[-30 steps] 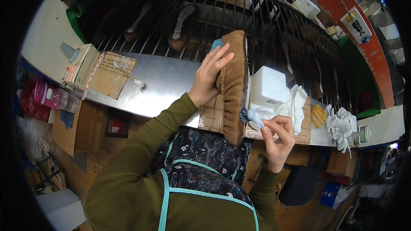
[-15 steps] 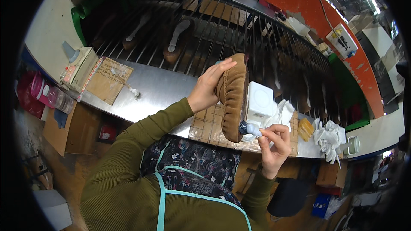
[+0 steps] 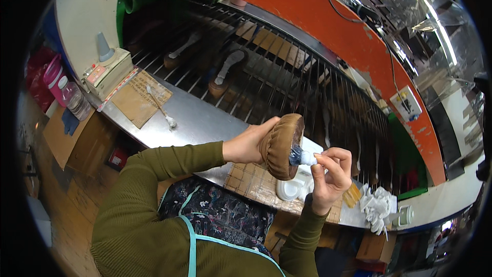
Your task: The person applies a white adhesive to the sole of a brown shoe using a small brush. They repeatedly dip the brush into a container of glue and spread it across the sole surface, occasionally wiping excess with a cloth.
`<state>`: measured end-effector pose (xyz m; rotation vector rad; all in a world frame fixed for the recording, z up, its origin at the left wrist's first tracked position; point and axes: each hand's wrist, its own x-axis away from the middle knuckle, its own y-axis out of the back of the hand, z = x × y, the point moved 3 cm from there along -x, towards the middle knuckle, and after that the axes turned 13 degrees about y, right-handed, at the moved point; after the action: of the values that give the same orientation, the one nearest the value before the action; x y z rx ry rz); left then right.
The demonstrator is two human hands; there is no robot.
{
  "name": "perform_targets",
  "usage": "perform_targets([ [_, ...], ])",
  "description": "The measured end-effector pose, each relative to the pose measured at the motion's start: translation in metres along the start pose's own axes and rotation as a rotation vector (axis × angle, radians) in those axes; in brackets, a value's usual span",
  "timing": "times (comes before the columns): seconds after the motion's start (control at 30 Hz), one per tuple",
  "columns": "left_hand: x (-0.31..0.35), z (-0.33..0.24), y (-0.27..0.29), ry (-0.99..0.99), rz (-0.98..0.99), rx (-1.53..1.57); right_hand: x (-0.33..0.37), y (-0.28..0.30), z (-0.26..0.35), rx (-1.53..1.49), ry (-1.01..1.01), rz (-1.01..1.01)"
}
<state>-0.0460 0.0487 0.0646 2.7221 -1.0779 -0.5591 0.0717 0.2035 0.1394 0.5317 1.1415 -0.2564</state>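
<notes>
A brown suede shoe upper (image 3: 279,151) with gathered stitching is in my left hand (image 3: 248,144), whose fingers wrap round its far side and are partly hidden. Its underside is turned to the right. My right hand (image 3: 332,177) pinches the pale cap-like handle of a small brush (image 3: 306,158) between thumb and fingertips. The brush's dark blue head touches the underside near its lower end. Behind the shoe and brush, a white container (image 3: 311,145) is partly covered. A round white lid or cup (image 3: 290,190) rests just below them on the taped cardboard (image 3: 251,182).
Past the metal bench (image 3: 164,141), metal rods form a rack with several shoes, one a dark shoe (image 3: 228,69). Left are a cardboard piece (image 3: 134,103), a white-tipped stick (image 3: 163,110) and a plastic bottle (image 3: 75,100). White gloves or cloths (image 3: 376,208) lie at right.
The shoe has turned so its underside faces more toward me, and it sits lower in view. The brush stays against it, slightly farther up. The whole view has tilted.
</notes>
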Motion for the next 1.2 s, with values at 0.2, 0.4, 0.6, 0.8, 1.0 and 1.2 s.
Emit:
perform_targets([
  [0.2, 0.024, 0.012, -0.002, 0.104, 0.278, 0.172, -0.022, -0.02, -0.013, -0.061, 0.038, 0.039],
  [0.4, 0.048, -0.015, -0.004, 0.401, 0.665, 0.373, -0.031, -0.027, -0.024, -0.055, 0.086, 0.103],
  [0.6, 0.067, -0.016, -0.012, 0.695, 0.845, 0.591, -0.04, -0.021, -0.034, -0.077, 0.155, 0.278],
  [0.8, 0.072, 0.001, -0.026, 0.71, 0.938, 0.608, -0.017, -0.013, -0.047, -0.05, -0.068, 0.15],
  [1.0, 0.082, 0.033, -0.028, 0.777, 0.776, 0.638, 0.085, 0.021, -0.031, 0.122, -0.326, 0.139],
  [1.2, 0.09, 0.082, -0.011, 0.499, 0.438, 1.438, 0.167, 0.082, -0.006, 0.597, -0.881, 0.189],
])
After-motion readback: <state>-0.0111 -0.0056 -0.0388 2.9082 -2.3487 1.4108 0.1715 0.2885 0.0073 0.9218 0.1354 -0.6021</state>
